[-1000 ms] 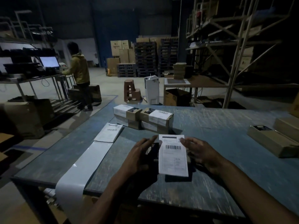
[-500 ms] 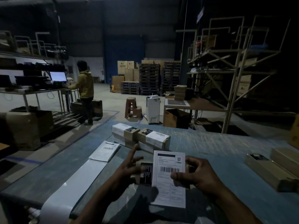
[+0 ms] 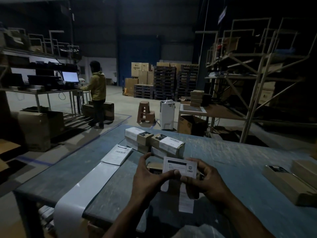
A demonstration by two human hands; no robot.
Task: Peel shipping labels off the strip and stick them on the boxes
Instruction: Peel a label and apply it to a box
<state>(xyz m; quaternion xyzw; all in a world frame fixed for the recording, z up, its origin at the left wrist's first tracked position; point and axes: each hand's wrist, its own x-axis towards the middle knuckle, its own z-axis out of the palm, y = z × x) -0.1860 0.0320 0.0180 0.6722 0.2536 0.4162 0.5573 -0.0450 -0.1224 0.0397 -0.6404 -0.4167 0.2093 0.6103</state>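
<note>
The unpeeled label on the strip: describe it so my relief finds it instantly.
On the blue-grey table, a glossy white strip runs from the near-left edge. The label sits at its far end, left of two labelled boxes, lying flat and bearing a barcode.

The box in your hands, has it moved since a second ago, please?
Yes. The box has been lifted off the table and tipped up, nearer the two labelled boxes.

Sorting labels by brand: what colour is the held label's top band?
Dark navy band on the white label, head view.

"CRED" stands beside a shield mark on the shipping label [image 3: 180, 167]; its other print is too small to read.
</note>
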